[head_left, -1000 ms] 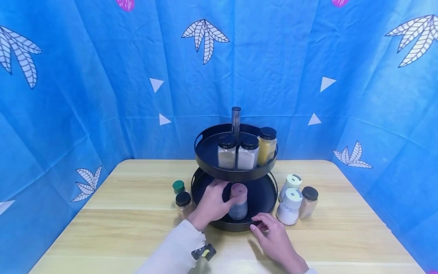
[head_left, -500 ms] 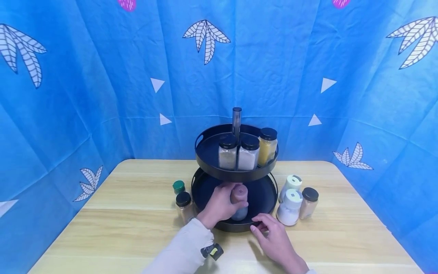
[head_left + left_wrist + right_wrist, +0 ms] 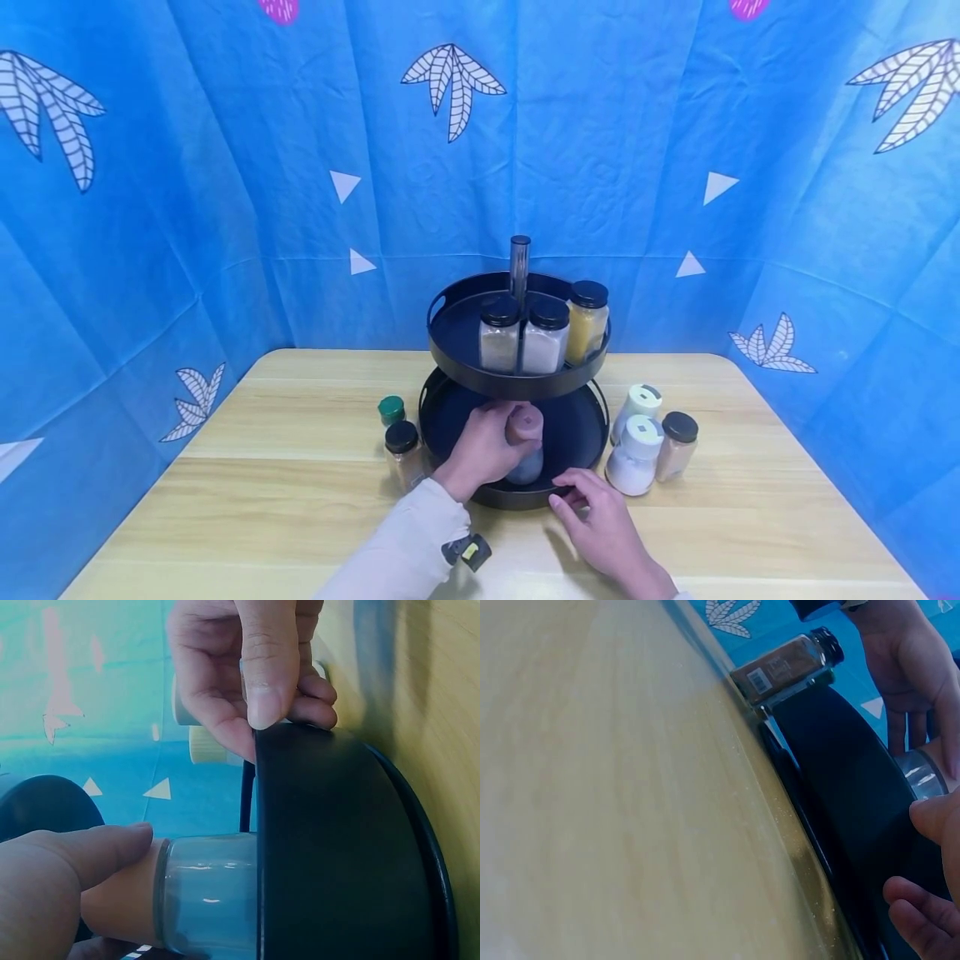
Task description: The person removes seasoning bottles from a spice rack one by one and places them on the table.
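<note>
My left hand (image 3: 483, 448) grips a shaker jar with a pinkish cap (image 3: 528, 422) and clear glass body (image 3: 211, 892). The shaker stands inside the lower tray (image 3: 510, 498) of a black two-tier round rack, near its front. Fingers wrap the cap in the left wrist view, with the thumb (image 3: 116, 847) along its side; what fills the jar is unclear. At the lower tray's front right rim, my right hand (image 3: 606, 523) pinches the edge between thumb and index finger, its other fingers loosely curled outside the wall.
Three black-lidded jars (image 3: 545, 342) stand on the upper tray (image 3: 517, 385), close above my left hand. Right of the rack are two white-capped shakers (image 3: 633, 458) and a black-lidded jar (image 3: 677, 450). At left stand a black-lidded jar (image 3: 405, 458) and a green-capped one (image 3: 392, 409).
My left hand has shifted slightly right and its fingers have closed farther round the shaker's cap. The right hand has stayed at the tray rim.
</note>
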The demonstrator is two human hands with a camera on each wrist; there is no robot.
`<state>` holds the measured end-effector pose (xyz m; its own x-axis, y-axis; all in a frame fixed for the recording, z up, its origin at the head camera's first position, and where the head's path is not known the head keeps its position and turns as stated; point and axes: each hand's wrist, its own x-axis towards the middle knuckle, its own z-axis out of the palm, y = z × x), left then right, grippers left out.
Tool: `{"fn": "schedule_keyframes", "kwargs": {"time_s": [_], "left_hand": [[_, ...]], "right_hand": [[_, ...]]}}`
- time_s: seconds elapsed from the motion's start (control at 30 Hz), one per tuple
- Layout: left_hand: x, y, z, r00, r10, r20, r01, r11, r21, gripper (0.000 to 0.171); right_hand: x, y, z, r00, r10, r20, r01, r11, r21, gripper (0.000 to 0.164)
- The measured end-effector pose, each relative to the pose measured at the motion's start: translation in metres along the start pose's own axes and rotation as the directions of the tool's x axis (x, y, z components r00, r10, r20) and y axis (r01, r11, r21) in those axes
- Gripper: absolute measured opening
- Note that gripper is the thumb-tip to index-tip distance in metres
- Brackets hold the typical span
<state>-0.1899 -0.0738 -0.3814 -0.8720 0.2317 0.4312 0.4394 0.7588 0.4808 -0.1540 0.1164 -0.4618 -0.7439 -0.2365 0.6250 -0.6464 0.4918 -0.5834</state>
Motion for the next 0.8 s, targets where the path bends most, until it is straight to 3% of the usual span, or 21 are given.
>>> {"fn": "schedule_keyframes", "kwargs": {"time_s": [0.33,0.6,0.8], "left_hand": [[-0.0011,0.0028,-0.0017,1.0,-0.002,-0.019,0.001,1.0,-0.021,0.045],[-0.0019,0.0029,-0.0034,0.995,0.022,-0.099,-0.022,1.0,0.001,0.041],[-0.001,0.0032,-0.0048,0.992,0.026,-0.123,-0.024,1.0,0.011,0.039]], "right_hand": [[0.0003,-0.0018,-0.0006,1.0,0.014,0.007,-0.014,1.0,0.0,0.024],[0.0002,-0.003,-0.0012,1.0,0.024,0.008,-0.024,1.0,0.0,0.025],[0.0002,-0.0022,-0.0008,1.0,0.007,0.004,-0.007,1.0,0.003,0.026]]}}
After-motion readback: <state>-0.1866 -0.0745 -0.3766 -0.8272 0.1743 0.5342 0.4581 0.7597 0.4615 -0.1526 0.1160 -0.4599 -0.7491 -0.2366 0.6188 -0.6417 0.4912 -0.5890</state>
